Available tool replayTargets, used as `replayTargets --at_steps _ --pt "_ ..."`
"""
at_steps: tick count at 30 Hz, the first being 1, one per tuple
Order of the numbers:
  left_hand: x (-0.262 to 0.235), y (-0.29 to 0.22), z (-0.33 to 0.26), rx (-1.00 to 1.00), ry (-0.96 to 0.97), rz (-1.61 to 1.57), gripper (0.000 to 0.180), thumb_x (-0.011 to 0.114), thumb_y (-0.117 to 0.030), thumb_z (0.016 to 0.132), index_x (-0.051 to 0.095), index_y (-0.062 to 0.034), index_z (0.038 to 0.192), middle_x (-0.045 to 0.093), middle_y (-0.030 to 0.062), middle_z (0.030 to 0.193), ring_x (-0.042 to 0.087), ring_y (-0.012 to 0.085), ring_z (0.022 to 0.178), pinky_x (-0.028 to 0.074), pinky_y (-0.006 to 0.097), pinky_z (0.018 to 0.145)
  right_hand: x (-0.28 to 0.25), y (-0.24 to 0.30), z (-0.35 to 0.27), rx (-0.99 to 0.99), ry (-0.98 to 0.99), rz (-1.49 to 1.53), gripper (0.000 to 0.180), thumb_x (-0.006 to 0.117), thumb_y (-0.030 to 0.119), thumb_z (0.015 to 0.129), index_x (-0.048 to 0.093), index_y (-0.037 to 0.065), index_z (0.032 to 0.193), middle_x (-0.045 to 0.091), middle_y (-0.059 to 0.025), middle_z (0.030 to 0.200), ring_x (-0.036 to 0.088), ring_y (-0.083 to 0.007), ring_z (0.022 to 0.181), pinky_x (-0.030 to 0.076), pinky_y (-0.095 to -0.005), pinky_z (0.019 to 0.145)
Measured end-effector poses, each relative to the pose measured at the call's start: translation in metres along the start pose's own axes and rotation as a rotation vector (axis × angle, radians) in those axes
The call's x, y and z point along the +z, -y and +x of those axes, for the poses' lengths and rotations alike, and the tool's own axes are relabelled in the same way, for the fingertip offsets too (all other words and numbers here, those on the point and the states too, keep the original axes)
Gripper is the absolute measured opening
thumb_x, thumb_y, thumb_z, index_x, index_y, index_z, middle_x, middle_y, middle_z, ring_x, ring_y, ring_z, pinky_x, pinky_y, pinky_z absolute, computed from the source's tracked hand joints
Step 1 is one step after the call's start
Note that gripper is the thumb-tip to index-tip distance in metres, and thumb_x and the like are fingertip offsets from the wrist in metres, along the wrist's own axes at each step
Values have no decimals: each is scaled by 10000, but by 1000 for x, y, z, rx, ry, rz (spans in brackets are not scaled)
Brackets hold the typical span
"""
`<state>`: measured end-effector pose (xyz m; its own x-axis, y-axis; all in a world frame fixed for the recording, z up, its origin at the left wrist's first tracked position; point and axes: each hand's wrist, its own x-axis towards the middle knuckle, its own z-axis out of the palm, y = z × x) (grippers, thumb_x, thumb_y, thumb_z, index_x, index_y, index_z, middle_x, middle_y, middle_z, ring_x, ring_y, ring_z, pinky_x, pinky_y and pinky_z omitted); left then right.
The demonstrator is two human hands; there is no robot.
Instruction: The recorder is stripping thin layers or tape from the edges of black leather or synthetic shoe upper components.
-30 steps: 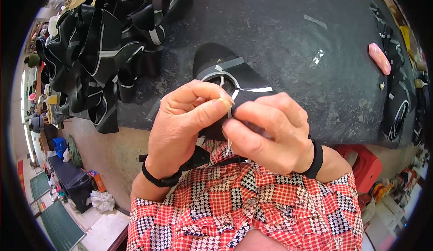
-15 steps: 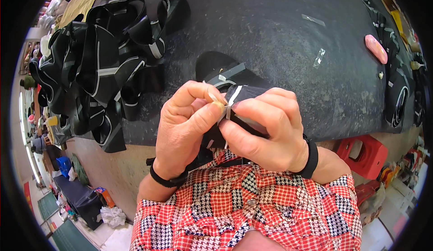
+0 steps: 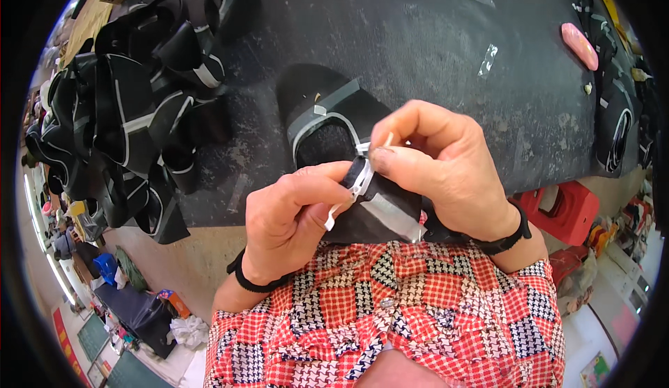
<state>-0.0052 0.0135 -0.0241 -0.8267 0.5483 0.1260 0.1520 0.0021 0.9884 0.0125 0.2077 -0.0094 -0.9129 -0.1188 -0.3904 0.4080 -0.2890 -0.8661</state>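
Note:
A black shoe upper with a rounded toe and grey edging round its opening lies at the table's near edge. Narrow white tape runs along its raised edge, with a loose tail hanging below. My left hand is closed, pinching the edge and the tape between thumb and forefinger. Just right of the opening, my right hand pinches the tape, and a pale tip sticks up above its thumb. The fingers partly hide where the tape meets the edge. A wide silver-grey strip crosses the near part of the upper.
A heap of black, grey-edged uppers covers the table's left side. At the right lie a pink oblong object and stacked black pieces. Clear tape scraps rest on the black table. A red stool stands below its edge.
My hands have moved apart, the left lower and the right higher, showing the white tape and more of the upper. The view has shifted slightly.

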Motion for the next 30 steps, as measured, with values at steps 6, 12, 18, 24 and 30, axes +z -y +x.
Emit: replayTargets --at_steps 6,12,18,24,30 --pt "4 -9 10 52 -7 6 85 523 81 836 538 22 895 637 199 971 601 107 713 479 204 611 -6 0 -8 -226 3 -32 82 575 -46 779 571 -4 849 581 -68 861 525 -70 705 423 -194 639" --pt "19 -21 37 236 -96 54 56 510 47 868 524 28 919 625 198 999 582 106 713 476 225 631 -4 54 -9 -756 15 -512 118 620 -59 726 587 -24 834 599 -68 739 521 -83 643 411 -199 578" --pt "47 5 24 311 -167 163 57 536 5 865 532 7 922 640 194 956 643 182 742 502 242 605 -20 43 -16 -238 -144 -182 44 597 10 796 592 -10 835 603 -17 718 501 -17 605 366 -148 517" --pt "52 5 13 279 -100 278 134 575 -17 849 476 -19 940 613 235 994 608 194 829 467 273 719 -42 16 -12 -129 -71 -59 51 609 45 797 602 3 826 601 -10 727 518 -31 617 403 -159 545" --pt "58 -4 5 243 -17 434 111 605 30 789 499 -4 789 622 253 926 622 256 730 490 316 646 -44 0 -12 -97 -6 -13 94 640 88 794 630 -3 819 542 55 646 449 8 577 358 -155 498"
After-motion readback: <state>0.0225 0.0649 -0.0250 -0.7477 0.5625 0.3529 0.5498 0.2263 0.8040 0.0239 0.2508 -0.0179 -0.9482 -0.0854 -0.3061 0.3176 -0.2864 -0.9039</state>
